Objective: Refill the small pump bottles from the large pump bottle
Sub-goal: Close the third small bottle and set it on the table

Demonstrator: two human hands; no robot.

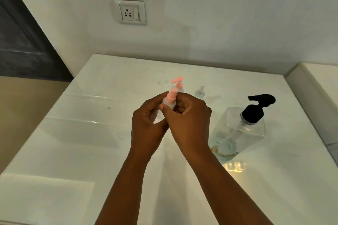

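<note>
both hands (171,115) hold small pump bottle (169,103) (pink pump) | above table (102,133)

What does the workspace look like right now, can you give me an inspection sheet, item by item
Surface: white glossy countertop, a few faint smudges near the back.
Job's things: small pink-pump bottle held in both hands above the counter; large clear bottle with black pump standing to the right, pump on, only a little liquid at the bottom; two more small bottles stand behind the hands, partly hidden.
Clutter: nothing seen.
Hands: left hand grips the small bottle's body; right hand curls round it near the pump collar.
Cables: nothing seen.
Surroundings: wall socket on the white wall; dark door at left.
</note>
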